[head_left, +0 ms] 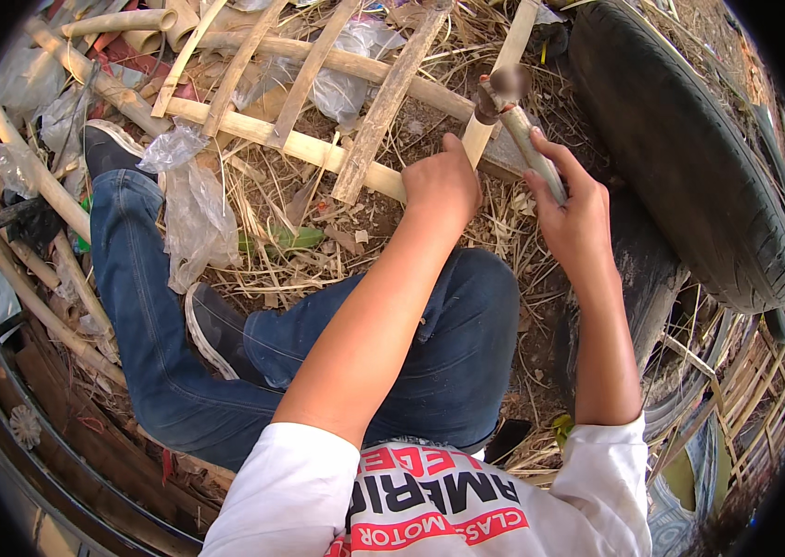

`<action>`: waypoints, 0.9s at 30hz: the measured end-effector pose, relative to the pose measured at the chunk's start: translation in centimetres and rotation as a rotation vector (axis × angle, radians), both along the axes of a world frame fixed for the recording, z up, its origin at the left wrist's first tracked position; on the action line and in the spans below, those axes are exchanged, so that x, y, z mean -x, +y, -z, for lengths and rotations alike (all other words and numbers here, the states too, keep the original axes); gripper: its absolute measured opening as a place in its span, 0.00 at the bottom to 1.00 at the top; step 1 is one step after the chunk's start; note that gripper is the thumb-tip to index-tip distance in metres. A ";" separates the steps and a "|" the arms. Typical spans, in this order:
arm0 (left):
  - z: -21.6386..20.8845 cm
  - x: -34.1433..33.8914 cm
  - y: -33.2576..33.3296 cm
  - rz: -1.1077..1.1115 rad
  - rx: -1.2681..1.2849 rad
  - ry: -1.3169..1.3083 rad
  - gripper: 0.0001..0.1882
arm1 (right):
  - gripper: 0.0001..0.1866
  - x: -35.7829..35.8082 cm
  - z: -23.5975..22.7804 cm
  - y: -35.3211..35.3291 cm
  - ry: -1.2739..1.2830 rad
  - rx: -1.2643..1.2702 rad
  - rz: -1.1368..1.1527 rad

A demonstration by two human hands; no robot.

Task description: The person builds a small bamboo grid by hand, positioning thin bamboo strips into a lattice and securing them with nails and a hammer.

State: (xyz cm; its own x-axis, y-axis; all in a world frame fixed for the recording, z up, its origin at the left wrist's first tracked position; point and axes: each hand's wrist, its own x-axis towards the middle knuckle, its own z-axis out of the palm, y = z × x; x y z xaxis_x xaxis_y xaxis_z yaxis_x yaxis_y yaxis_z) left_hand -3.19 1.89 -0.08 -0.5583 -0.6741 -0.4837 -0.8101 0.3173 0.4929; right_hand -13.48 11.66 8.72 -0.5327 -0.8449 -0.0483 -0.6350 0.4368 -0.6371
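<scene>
A ladder-like bamboo frame (300, 147) lies on the ground in front of me, its split slats crossing two long rails. My left hand (445, 184) is closed around the near rail's right end, by the foot of the rightmost slat (501, 65); its fingertips are hidden. Just right of it, my right hand (573, 195) grips the pale wooden handle of a hammer (534, 139). The hammer's head, partly blurred, is over the rightmost slat; whether it touches cannot be made out.
A large black tyre (680, 148) stands close on the right. Plastic bags (198, 213), dry straw and bamboo poles (40, 176) litter the left side. My bent legs (198, 371) take up the near ground. Woven bamboo strips (754, 408) lie at lower right.
</scene>
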 end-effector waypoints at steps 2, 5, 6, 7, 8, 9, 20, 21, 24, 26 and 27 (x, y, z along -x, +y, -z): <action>0.0 -0.1 0.2 0.017 -0.002 -0.010 0.22 | 0.20 -0.7 -1.1 0.3 -0.038 0.079 0.076; 0.3 -0.2 0.5 0.014 0.008 -0.007 0.21 | 0.20 -0.3 1.1 0.5 0.001 0.082 0.058; 0.0 0.1 0.3 0.013 0.011 0.009 0.21 | 0.20 0.2 1.7 0.1 0.066 -0.047 -0.001; -0.2 0.0 0.2 0.020 -0.002 0.008 0.21 | 0.20 0.5 1.4 0.2 0.019 -0.046 0.017; -0.1 0.0 0.1 0.023 0.010 -0.001 0.22 | 0.20 0.6 1.1 0.0 0.011 0.033 0.026; -0.1 0.0 0.1 0.026 0.020 -0.012 0.22 | 0.20 0.4 0.6 0.3 0.003 0.112 0.036; -0.8 0.1 0.0 0.044 0.001 -0.044 0.21 | 0.21 -1.1 -0.3 2.3 -0.063 0.169 0.210; -1.1 -0.1 -0.1 0.045 0.000 -0.051 0.21 | 0.22 -1.3 -0.9 3.0 -0.139 0.140 0.262; -3.8 -0.3 -0.3 0.065 0.018 -0.017 0.20 | 0.23 -0.8 -0.5 6.2 -0.206 0.155 0.361; -6.2 -0.5 -0.7 0.090 0.055 0.006 0.20 | 0.24 -0.8 -0.3 8.5 -0.250 0.128 0.425; -7.9 -0.6 -1.3 0.088 0.029 -0.015 0.20 | 0.24 -0.9 0.3 9.7 -0.266 0.131 0.439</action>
State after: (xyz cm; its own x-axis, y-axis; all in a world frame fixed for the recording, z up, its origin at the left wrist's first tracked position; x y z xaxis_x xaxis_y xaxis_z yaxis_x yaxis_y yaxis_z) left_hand -2.64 0.63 7.87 -0.6088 -0.6369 -0.4730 -0.7857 0.4013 0.4708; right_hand -12.56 21.36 8.37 -0.8212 -0.5535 -0.1390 -0.2193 0.5309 -0.8186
